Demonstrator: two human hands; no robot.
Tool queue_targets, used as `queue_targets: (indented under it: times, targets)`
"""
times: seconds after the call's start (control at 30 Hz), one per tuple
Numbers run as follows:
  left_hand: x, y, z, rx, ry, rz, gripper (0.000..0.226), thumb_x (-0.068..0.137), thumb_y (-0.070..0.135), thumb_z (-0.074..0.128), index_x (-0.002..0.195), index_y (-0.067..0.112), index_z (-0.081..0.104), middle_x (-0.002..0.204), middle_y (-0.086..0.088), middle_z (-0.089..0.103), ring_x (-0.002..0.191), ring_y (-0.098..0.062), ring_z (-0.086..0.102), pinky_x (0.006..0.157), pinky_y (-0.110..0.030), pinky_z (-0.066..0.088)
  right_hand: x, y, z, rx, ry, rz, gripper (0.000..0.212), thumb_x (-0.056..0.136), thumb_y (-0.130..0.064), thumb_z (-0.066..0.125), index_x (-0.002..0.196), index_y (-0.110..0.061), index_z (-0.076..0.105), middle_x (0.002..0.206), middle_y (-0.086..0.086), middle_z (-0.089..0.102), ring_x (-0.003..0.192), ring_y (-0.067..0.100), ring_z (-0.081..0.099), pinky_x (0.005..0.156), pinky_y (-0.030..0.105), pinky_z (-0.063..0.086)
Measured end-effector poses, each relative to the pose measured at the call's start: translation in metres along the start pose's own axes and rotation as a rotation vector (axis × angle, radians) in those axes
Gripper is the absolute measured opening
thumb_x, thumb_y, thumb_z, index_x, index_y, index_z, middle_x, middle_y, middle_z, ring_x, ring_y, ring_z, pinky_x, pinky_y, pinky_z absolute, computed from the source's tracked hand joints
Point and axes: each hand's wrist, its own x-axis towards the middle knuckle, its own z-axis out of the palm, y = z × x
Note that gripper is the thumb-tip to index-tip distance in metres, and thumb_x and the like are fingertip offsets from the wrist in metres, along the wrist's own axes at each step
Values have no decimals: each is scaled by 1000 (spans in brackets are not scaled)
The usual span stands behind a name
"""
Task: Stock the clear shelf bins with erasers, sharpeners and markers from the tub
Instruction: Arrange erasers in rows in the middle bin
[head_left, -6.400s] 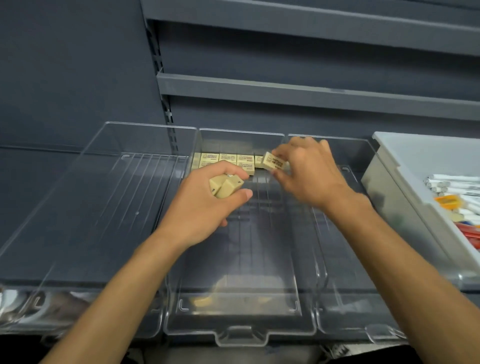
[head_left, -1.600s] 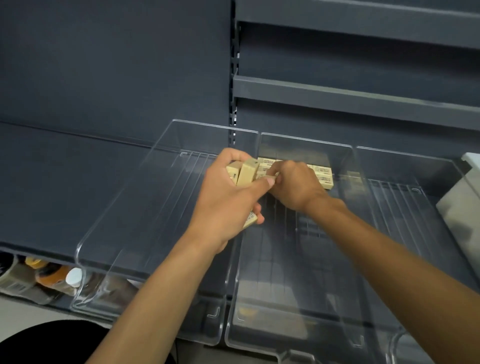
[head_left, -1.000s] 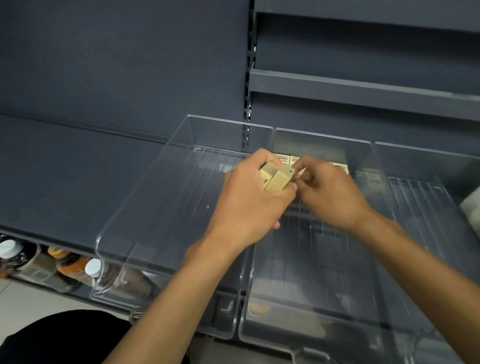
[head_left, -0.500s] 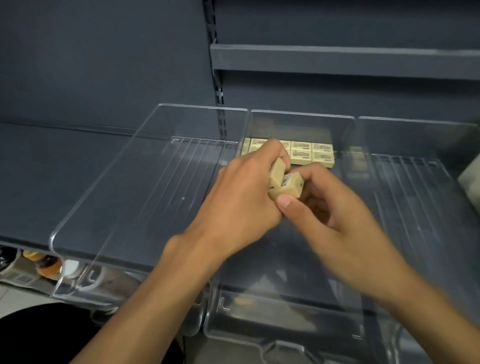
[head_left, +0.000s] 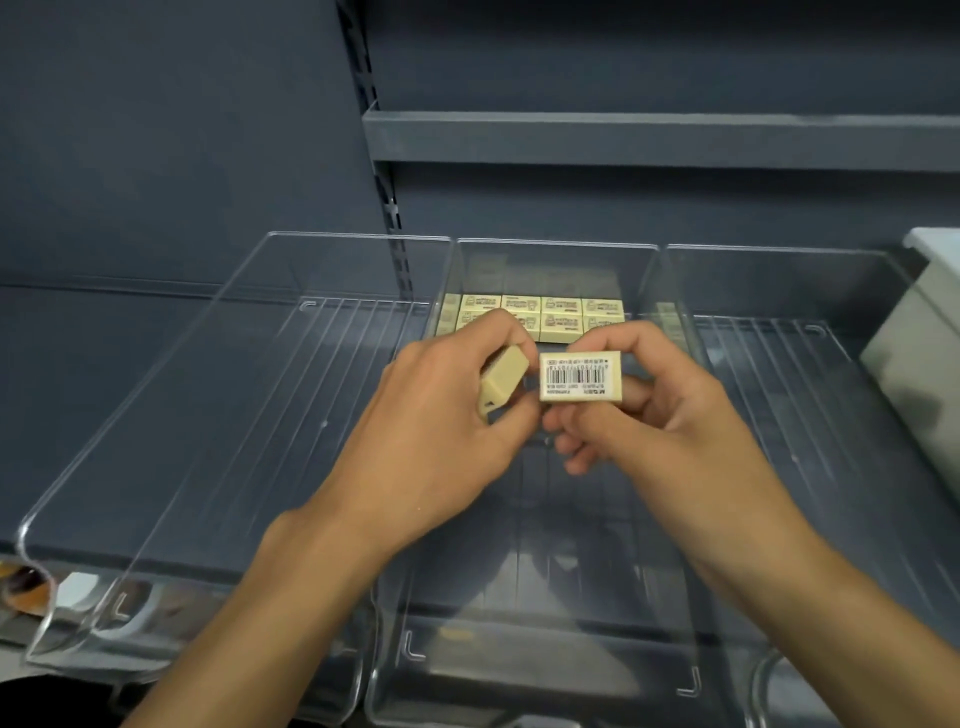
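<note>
Three clear bins sit side by side on the shelf. The middle bin (head_left: 670, 691) has several cream erasers (head_left: 561, 318) lined in rows at its back. Above that bin, my right hand (head_left: 649, 421) pinches one cream eraser (head_left: 581, 377), barcode side up. My left hand (head_left: 431, 431) grips another cream eraser (head_left: 501, 382), tilted, just left of it. The two held erasers are close together. The left bin (head_left: 156, 467) and right bin (head_left: 810, 415) hold nothing that I can see.
The grey-white tub (head_left: 919, 374) stands at the right edge, mostly out of view. A dark shelf ledge (head_left: 649, 140) runs above the bins. Jars show dimly on a lower shelf (head_left: 26, 592) at the bottom left.
My right hand has drawn one eraser out of my left hand's stack and turned its barcode side up. Both hands moved back toward me, away from the rows at the bin's back.
</note>
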Motion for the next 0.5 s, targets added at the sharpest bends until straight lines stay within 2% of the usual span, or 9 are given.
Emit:
queue_targets:
  times: [0.1,0.2,0.27,0.37,0.43,0.5]
  targets:
    - [0,-2,-2,-106,-11,-16,17,86,20,73,91,29,60,68,4,61,60,-18,58,54,-41,53,1,-1,0,2,4,23,21,87,5,60,102,-10,62,74,4,69,63,15,61,59,23,53]
    - [0,-3,-4,-178,-16,-8,23,87,21,74,104,31,62,66,-1,59,54,-18,56,53,-40,52,1,-2,1,0,28,65,13,92,-11,58,101,-12,67,71,3,66,62,15,59,57,22,52]
    - [0,-2,-5,-185,-18,8,26,89,23,73,110,34,63,65,-2,57,52,-20,55,53,-38,51,1,-3,2,-31,26,92,21,91,-28,56,96,-12,68,67,2,62,58,14,57,54,21,50]
    - [0,-1,-7,-227,-17,-12,14,92,23,69,101,33,65,63,6,63,47,-23,55,47,-35,50,-1,-4,5,-86,-18,169,39,87,-49,46,89,-17,69,60,3,58,53,14,54,49,22,47]
    - [-1,0,-7,-257,-29,-48,8,92,23,67,96,29,65,63,8,65,45,-23,56,44,-35,51,-2,-4,6,-112,-29,176,43,87,-52,43,91,-19,69,60,2,59,53,13,55,49,23,47]
    - [-1,0,-6,-244,-60,-72,5,91,23,67,95,24,64,60,2,60,44,-23,57,46,-39,51,-3,-3,6,-170,2,107,37,89,-49,43,97,-22,67,64,-1,58,56,10,54,52,20,46]
